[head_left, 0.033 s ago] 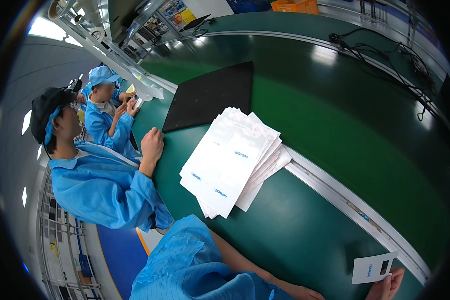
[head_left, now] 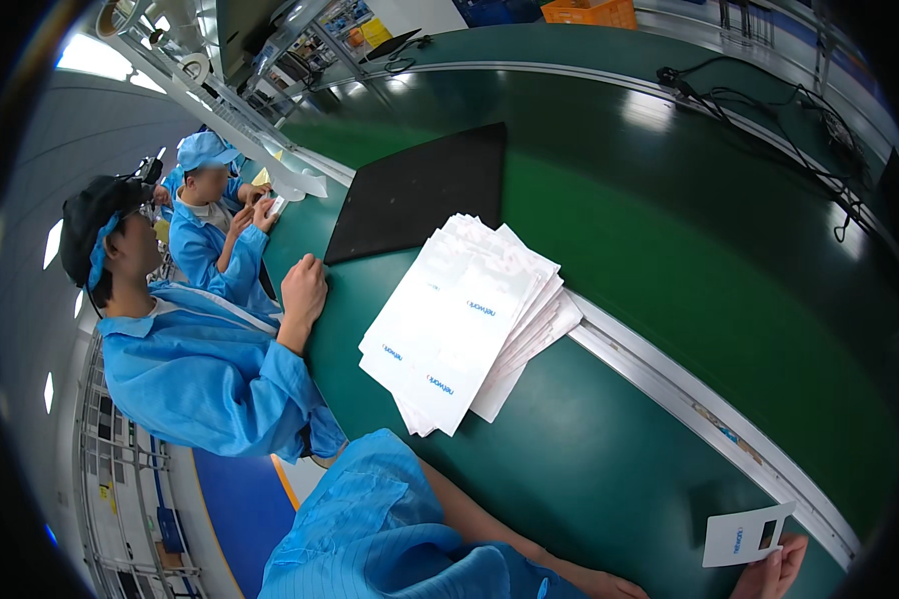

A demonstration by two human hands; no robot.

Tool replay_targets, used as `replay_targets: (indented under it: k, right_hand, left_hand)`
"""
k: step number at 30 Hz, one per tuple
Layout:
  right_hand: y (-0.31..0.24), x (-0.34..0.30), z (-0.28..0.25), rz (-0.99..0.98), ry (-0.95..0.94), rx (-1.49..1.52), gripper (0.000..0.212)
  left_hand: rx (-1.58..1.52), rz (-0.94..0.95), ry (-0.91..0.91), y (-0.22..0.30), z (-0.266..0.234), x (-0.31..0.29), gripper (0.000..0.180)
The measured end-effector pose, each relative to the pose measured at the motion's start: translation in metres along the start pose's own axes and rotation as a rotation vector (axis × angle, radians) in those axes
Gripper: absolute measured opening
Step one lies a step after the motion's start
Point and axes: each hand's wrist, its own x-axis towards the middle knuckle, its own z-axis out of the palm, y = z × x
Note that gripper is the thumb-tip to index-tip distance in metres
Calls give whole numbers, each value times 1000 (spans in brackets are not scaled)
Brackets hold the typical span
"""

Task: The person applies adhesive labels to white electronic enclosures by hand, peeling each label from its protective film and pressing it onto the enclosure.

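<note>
At green table [head_left: 609, 439], pinching windowed white card [head_left: 726, 544] lengthwise, up-left from right grip [head_left: 772, 572]; leaving left grip [head_left: 611, 585] cropped, state untellable.

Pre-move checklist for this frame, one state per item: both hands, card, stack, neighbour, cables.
1. Right hand grips the small white card with a dark rectangular window: ok, held near its lower right corner.
2. Left hand free: cannot tell, the lower picture edge cuts it off.
3. Stack of flat white printed sheets squared up: not ok, edges fanned out.
4. Bare hand of the blue-jacketed co-worker clear of the stack: ok, gap visible.
5. Tangled black cables clear of the card: ok, on the far side.
</note>
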Motion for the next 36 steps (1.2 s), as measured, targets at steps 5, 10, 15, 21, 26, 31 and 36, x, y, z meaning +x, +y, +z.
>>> replay_targets:
  k: [5,10,15,21,26,31,36]
  right_hand:
    - [-1,0,-3,0,-6,-15,10]
    - [-2,2,-3,6,-13,-6,9]
    - [-2,3,-2,-2,-31,7,7]
    - [0,0,1,-32,-57,63,7]
    - [4,1,3,-45,-130,103,9]
    - [7,6,-4,-80,-168,91,9]
    - [7,4,9,-116,-113,1,12]
  left_hand:
    - [-25,-35,-15,-2,-2,0,42]
    - [-51,-69,-26,-4,-5,1,42]
    - [-52,-92,-76,5,-9,13,43]
    - [615,56,-148,28,-24,28,33]
    - [840,272,-134,65,-25,40,28]
    - [785,208,-76,93,-21,59,25]
    - [885,137,71,78,-10,58,11]
